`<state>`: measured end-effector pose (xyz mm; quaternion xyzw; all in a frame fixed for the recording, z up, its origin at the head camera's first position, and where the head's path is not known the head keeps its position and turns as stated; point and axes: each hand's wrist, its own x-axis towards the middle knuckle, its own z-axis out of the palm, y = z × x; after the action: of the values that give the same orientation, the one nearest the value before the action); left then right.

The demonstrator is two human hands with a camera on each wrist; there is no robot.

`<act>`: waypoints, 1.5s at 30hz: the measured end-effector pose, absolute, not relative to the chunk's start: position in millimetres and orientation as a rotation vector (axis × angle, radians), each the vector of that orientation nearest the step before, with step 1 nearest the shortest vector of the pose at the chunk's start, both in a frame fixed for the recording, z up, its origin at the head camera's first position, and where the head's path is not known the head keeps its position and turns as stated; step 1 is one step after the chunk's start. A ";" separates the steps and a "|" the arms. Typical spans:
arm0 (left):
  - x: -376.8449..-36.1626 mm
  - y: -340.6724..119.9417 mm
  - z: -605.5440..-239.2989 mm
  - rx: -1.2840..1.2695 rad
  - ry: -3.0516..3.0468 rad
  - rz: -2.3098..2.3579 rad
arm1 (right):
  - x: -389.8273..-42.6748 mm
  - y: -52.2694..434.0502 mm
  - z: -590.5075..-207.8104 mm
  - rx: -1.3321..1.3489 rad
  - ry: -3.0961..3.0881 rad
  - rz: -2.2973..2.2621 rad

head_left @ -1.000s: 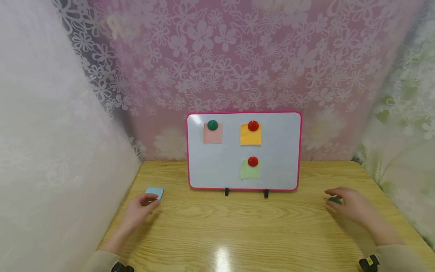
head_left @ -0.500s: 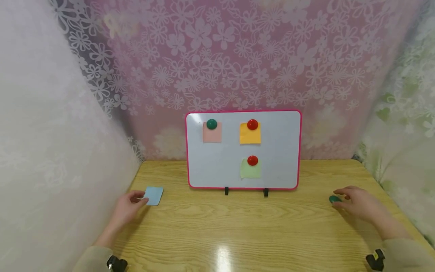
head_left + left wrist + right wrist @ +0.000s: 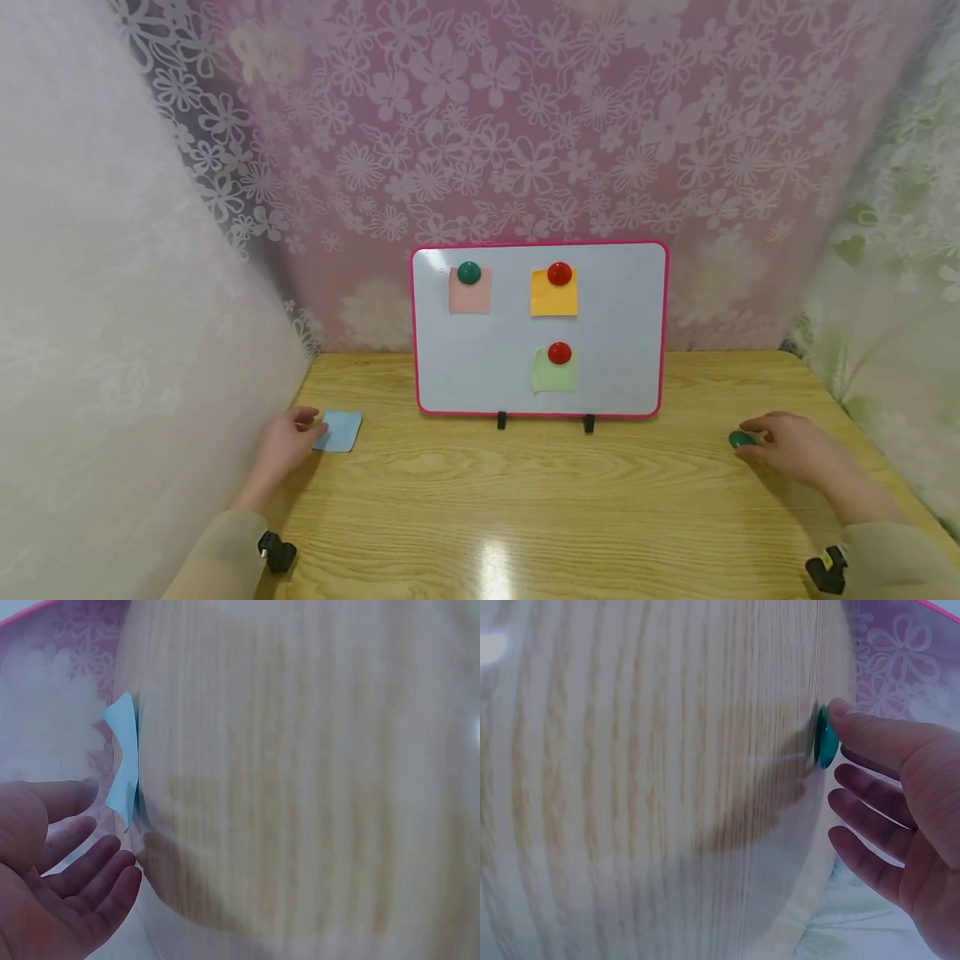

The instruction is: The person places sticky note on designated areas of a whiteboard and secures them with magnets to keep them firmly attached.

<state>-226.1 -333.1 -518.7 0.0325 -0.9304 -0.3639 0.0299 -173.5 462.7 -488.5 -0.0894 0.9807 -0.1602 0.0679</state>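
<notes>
On the left of the table a light blue square of note paper (image 3: 341, 431) lies with curled ends, as the left wrist view shows. My left hand (image 3: 287, 437) is at its left edge, thumb and fingers apart in the left wrist view and not gripping the paper. At the right, a round green magnet (image 3: 741, 439) lies on the wood. My right hand (image 3: 791, 447) is beside it, with the thumb tip at the magnet (image 3: 826, 739) and the other fingers loosely spread. Whether the thumb touches it I cannot tell.
A pink-framed whiteboard (image 3: 615, 333) stands at the back on black feet (image 3: 589, 423). It bears a pink note (image 3: 470, 298) under a green magnet (image 3: 468, 272), an orange note (image 3: 553, 298) and a pale green note (image 3: 553, 379), each under a red magnet. Flowered cloth surrounds the wooden table (image 3: 465, 492).
My left hand has drawn back leftward, uncovering more of the blue note. My right hand has shifted slightly right, showing more of the green magnet. Both things stay where they lay.
</notes>
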 end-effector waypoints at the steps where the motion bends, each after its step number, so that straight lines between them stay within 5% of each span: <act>1: -228.6 -333.0 -518.4 0.093 -2.875 -1.112 | -173.8 463.5 -488.7 -0.266 2.949 -0.483; 45: -258.2 -330.2 -517.2 0.079 -2.988 -0.958 | -172.8 451.3 -496.2 -0.173 2.975 -0.446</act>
<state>-258.2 -330.2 -517.2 0.0252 -0.9520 -0.3052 0.0015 -172.8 451.3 -496.2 -0.0572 0.9853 -0.1478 0.0643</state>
